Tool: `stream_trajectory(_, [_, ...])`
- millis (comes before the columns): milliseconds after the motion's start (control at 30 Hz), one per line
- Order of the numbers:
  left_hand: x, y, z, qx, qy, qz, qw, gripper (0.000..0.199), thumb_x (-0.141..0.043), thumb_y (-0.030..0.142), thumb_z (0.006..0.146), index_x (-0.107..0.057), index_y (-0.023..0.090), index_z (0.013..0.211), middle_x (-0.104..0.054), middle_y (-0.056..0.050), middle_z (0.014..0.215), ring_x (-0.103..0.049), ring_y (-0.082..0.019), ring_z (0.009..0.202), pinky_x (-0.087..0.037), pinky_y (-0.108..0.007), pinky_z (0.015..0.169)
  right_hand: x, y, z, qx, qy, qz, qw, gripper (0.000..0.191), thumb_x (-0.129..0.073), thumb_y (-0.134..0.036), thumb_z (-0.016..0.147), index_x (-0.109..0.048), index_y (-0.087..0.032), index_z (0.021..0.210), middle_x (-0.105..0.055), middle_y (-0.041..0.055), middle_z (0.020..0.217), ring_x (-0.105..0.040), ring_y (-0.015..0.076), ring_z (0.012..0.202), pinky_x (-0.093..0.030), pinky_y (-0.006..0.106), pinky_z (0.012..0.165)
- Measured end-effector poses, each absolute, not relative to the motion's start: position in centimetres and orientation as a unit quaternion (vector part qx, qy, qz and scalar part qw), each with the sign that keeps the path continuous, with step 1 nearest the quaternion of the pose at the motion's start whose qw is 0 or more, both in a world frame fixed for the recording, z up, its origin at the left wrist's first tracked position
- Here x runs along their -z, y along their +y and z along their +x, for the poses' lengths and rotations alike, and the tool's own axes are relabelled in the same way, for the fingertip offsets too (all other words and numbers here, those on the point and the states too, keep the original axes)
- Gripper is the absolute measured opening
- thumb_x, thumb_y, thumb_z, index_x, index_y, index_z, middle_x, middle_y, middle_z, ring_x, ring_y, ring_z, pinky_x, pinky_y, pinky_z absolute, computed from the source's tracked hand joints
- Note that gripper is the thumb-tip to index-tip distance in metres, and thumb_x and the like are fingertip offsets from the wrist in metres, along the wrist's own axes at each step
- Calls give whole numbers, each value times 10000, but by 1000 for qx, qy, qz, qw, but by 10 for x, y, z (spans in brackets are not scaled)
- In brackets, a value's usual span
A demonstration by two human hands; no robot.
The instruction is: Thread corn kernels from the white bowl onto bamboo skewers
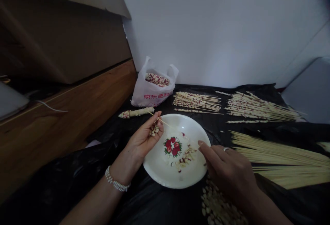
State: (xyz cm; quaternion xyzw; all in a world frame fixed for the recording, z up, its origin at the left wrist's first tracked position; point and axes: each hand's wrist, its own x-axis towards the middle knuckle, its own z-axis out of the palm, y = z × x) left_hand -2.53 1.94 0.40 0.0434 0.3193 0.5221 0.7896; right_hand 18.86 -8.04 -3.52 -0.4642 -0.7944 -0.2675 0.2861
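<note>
1. The thin, pale wooden skewer (164,121) is pinched in the left hand (144,136); its long axis slants from upper left to lower right, the lower end pointing out over the round white plate (154,164).
2. The skewer is straight and bare where it shows (the fingers hide its middle); cream and dark-red corn kernels (154,130) sit in the same hand's curled palm.
3. The right hand (228,164), wearing one silver ring (226,149), reaches over the plate's right side, fingers bent; whether it grips anything cannot be told.
4. One plate, with red flowers printed in its centre, bears loose red-and-cream kernels (187,156), too many to count; a further heap of pale kernels (215,204) lies under the right hand.
5. Beyond are one white plastic bag (152,96) holding speckled corn, one mostly pale cob (140,112), and two groups of kernel-strung skewers (254,106); plain yellowish skewers (281,152) lie at right, uncounted.
</note>
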Motion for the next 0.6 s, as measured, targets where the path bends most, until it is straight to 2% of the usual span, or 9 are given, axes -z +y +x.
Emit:
stream_trajectory(267, [-1,16,-20,-520,323,57,789,152,-569,71,833,-651,97,958,-648,-46,789,-612,-72,643,-543,-152,602,33,-83,184,272,-788,-450,320,220,-518,-80,836,-602,-73,1040,-573,9,621,-481,116,584,-317,284,567])
stream_trajectory(467, [6,-9,-2,-396,358,160,830,119,-643,57,768,-677,83,879,-661,-56,778,-625,-87,657,-532,-161,612,37,-83,180,274,-792,-451,306,237,-514,-92,840,-603,-70,1058,-546,-6,611,-466,110,574,-323,285,572])
stream_trajectory(600, [8,-14,0,-378,353,177,838,148,-632,53,773,-690,93,903,-668,-68,770,-632,-96,684,-525,-156,628,35,-84,179,268,-791,-457,305,243,-531,-91,831,-616,-57,1057,-544,-2,613,-472,103,577,-320,283,580])
